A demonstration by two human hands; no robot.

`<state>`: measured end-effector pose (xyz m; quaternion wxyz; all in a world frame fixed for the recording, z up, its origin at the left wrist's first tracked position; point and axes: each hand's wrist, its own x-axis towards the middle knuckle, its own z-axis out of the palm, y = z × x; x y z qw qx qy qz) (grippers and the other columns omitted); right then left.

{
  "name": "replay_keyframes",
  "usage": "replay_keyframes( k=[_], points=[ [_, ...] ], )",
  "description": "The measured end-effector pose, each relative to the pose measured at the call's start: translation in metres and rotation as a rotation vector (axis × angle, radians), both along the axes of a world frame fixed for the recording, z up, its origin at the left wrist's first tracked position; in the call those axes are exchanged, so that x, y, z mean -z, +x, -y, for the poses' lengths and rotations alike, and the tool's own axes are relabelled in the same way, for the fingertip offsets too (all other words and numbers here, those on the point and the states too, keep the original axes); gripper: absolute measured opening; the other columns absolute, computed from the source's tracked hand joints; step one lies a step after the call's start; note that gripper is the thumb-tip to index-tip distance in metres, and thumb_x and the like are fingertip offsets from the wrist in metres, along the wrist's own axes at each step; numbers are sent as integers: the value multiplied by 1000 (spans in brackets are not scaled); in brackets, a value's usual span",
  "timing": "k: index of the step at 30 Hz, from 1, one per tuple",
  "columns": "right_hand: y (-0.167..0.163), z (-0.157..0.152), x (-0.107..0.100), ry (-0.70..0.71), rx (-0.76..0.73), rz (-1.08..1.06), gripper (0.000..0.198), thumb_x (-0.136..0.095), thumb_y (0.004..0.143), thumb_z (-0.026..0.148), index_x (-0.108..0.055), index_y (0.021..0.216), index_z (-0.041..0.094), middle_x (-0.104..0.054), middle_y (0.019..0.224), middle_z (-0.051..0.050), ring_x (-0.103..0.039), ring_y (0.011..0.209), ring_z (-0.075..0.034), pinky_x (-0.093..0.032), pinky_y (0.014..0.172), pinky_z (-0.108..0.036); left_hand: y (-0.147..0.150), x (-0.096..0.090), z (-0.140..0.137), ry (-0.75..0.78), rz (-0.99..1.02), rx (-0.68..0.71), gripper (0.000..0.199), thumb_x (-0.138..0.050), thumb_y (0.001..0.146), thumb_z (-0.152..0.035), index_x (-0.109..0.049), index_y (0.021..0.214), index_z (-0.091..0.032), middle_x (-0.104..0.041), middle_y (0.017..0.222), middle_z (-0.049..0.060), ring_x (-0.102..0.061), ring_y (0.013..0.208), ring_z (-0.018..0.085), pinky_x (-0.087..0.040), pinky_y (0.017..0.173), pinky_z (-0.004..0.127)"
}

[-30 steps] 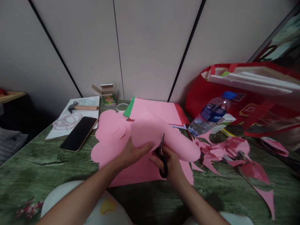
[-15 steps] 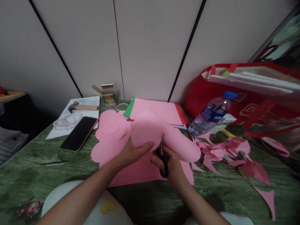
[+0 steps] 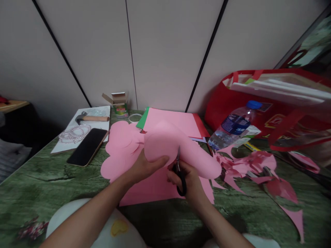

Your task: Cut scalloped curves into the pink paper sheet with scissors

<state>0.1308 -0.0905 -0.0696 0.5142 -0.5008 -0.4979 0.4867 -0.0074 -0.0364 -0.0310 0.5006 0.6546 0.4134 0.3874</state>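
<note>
My left hand (image 3: 148, 166) grips the left side of a curled sheet of pink paper (image 3: 165, 143), with the thumb on top and the fingers hidden beneath. In my right hand (image 3: 188, 175) is a pair of scissors (image 3: 181, 182) with black handles, its blades lying at the paper's lower edge, close to my left thumb. The far side of the sheet bends down to the right. Under both hands spreads a stack of pink paper (image 3: 147, 193). Rounded, scalloped pink cut-outs (image 3: 117, 148) lie beside my left hand.
Pink paper scraps (image 3: 250, 163) lie to the right, near a water bottle (image 3: 230, 124) and a red bag (image 3: 219, 100). Leftward are a phone (image 3: 88, 147), a hammer (image 3: 93, 118) and bead strings (image 3: 74, 133). Coloured sheets (image 3: 173, 120), a small box (image 3: 120, 106) and a tape roll (image 3: 134, 118) are behind.
The scissors have shifted very slightly, with their tip a little further left on the paper. Both hands stay almost in place, and the surroundings look the same.
</note>
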Motion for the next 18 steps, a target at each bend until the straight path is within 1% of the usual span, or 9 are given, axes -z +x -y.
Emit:
replay_keyframes(
  k=[4, 11, 18],
  points=[
    [0, 0, 2, 13, -2, -17, 21, -63, 67, 36, -50, 70, 19, -48, 52, 5, -44, 46, -11, -32, 44, -24, 0, 0, 0, 1, -4, -11, 31, -62, 68, -34, -57, 92, -16, -66, 91, 6, -59, 85, 19, -48, 75, 33],
    [-2, 0, -1, 8, 13, -24, 21, -64, 65, 35, -51, 68, 19, -49, 50, 5, -45, 45, -10, -33, 43, -23, 0, -1, -1, 13, -2, -4, 35, -62, 68, -35, -56, 97, -16, -65, 96, 7, -59, 88, 21, -48, 76, 34],
    [-2, 2, -5, 1, -4, -3, 22, -62, 66, 36, -50, 64, 19, -48, 49, 5, -43, 44, -10, -33, 41, -23, -2, -1, -4, -4, 30, 33, 30, -61, 68, -31, -58, 95, -17, -65, 92, 5, -59, 85, 19, -49, 73, 30]
  ],
)
